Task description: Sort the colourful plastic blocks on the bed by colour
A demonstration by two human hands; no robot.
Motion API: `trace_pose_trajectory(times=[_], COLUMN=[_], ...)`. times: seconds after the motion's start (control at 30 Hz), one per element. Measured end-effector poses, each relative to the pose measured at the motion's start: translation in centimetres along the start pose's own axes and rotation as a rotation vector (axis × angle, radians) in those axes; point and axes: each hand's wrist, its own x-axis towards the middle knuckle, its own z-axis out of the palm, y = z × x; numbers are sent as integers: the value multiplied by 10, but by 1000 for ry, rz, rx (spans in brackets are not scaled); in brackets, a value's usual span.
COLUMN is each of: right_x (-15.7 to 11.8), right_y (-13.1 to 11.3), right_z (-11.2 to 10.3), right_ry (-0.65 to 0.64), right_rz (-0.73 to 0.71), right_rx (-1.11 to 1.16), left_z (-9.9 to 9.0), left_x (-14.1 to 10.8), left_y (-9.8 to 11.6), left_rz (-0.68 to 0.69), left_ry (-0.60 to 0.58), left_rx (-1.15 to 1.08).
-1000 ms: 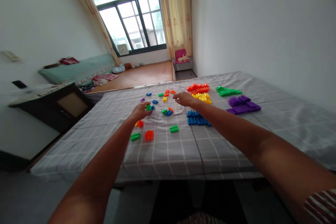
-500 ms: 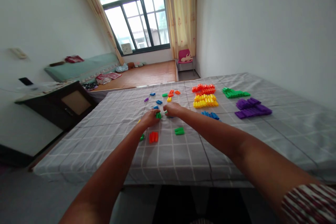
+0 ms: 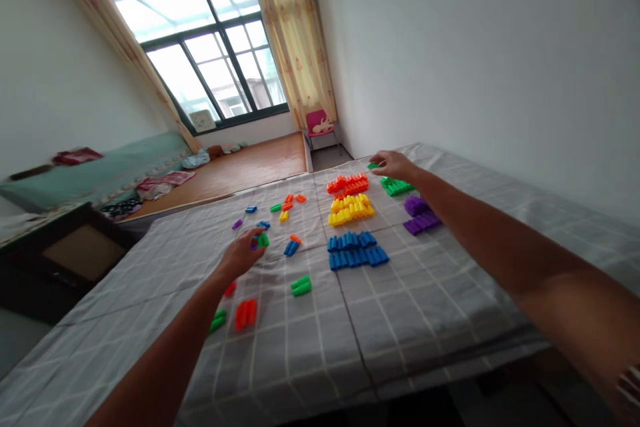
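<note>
My right hand [image 3: 395, 165] is stretched far over the cloth, its fingers closed on a small green plastic piece [image 3: 373, 165]. Just beyond its wrist lies a group of green pieces [image 3: 397, 186], with a purple group [image 3: 421, 216] nearer to me. On the left, my left hand [image 3: 243, 255] grips another green piece [image 3: 263, 239] at its fingertips. A blue piece [image 3: 292, 248] rests to the right of that hand, and a green pair [image 3: 301, 285] lies closer to me. Orange-red pieces [image 3: 246, 314] sit near my left forearm.
Rows of orange-red [image 3: 347, 183], yellow [image 3: 351, 209] and blue pieces [image 3: 356, 250] line the middle of the checked cloth [image 3: 400, 320]. Several loose pieces, including a purple one [image 3: 237, 224], lie at the far left. A dark cabinet [image 3: 65, 267] stands beyond the left edge.
My right hand has moved from beside the left hand to the far right, carrying a green piece. My left hand stays among the loose pieces. The view has turned right.
</note>
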Motion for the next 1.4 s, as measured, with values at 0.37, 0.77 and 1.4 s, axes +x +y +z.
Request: trace_pose_trajectory(times=[0.37, 0.77, 1.4], right_x=[-29, -43, -51], right_y=[172, 183, 187], right_z=[-23, -23, -22], right_ry=[98, 210, 228], right_rz=[381, 445, 468], right_rx=[-163, -350, -311], left_z=[30, 120, 90], left_x=[81, 181, 166], left_y=[117, 295, 259], left_rz=[199, 469, 513], left_ry=[33, -26, 108], left_rx=[-248, -213, -110])
